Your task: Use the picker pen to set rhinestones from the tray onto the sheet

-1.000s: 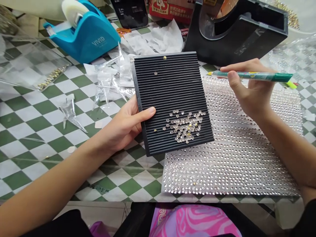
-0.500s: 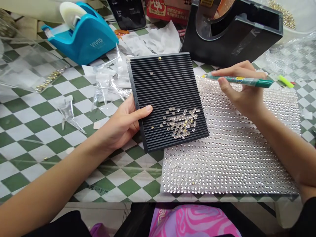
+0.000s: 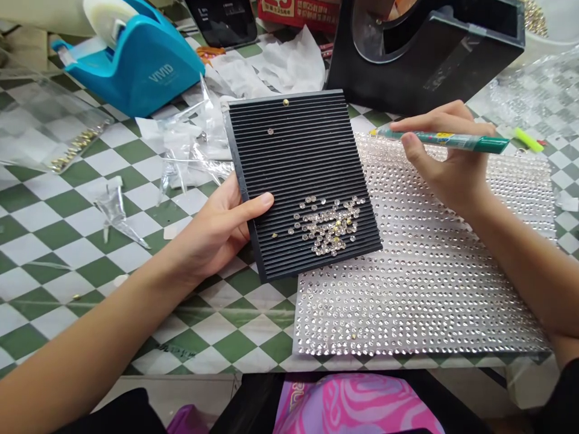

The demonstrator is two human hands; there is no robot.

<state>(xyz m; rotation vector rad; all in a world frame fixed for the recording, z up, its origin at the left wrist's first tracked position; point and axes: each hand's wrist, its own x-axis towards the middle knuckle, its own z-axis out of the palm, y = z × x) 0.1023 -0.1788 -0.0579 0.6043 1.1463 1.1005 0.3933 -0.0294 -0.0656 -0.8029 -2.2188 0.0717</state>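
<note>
My left hand (image 3: 230, 223) grips the left edge of a black ridged tray (image 3: 298, 157), its thumb lying on the top face. Loose clear rhinestones (image 3: 330, 226), with a few gold ones among them, are heaped toward the tray's lower right. A single gold stone rests near the tray's top edge. Between the fingers of my right hand (image 3: 447, 157) is a green pen-like tool (image 3: 461, 141), its yellowish tip pointing left. That tip is over the upper part of a sheet covered in rows of rhinestones (image 3: 420, 301); whether it touches cannot be told. The tray overlaps the sheet's left side.
A blue tape dispenser (image 3: 140, 66) stands at back left, a black dispenser (image 3: 420, 66) at back right. Crumpled clear bags (image 3: 194, 144), white tissue (image 3: 289, 60) and a phone (image 3: 221, 24) lie behind the tray. A bag with gold stones (image 3: 76, 147) is at left.
The whole view has shifted slightly, with background things lower left or higher than before. Both hands keep their holds on the tray and the pen-like tool.
</note>
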